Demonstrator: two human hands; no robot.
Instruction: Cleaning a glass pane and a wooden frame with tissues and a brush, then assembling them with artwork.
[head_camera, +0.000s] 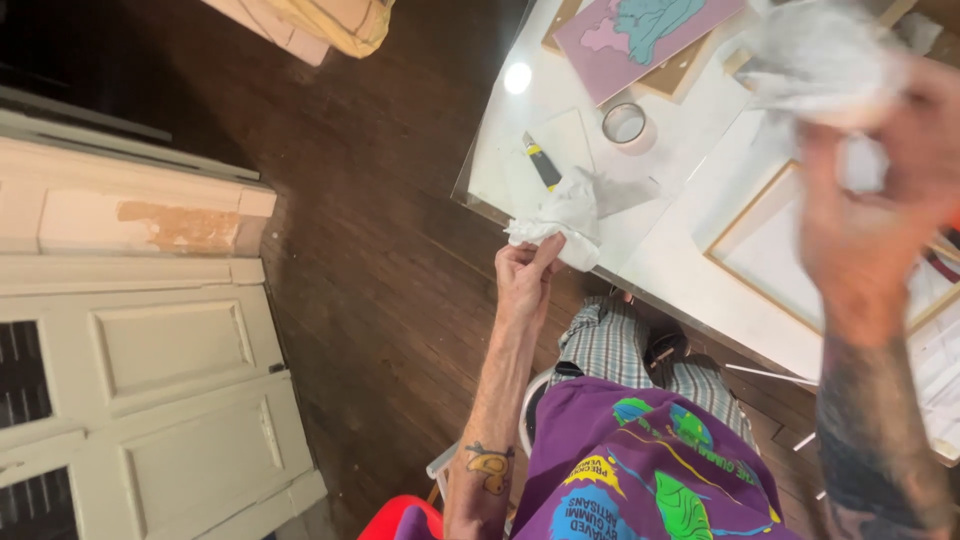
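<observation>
Left hand is pinching crumpled tissue at the bench edge; right hand is gripping another white wad, blurred.

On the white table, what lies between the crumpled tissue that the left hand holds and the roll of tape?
In the head view, a utility knife and a flat clear sheet lie between the crumpled tissue in the left hand and the roll of tape.

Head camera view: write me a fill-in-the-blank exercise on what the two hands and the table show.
1. The left hand pinches a crumpled white ____ at the edge of the table.
2. The right hand, blurred, holds another white wad above a wooden ____.
3. Beside the utility knife lies a roll of ____.
4. The floor is dark ____.

Missing words: tissue; frame; tape; wood
</observation>
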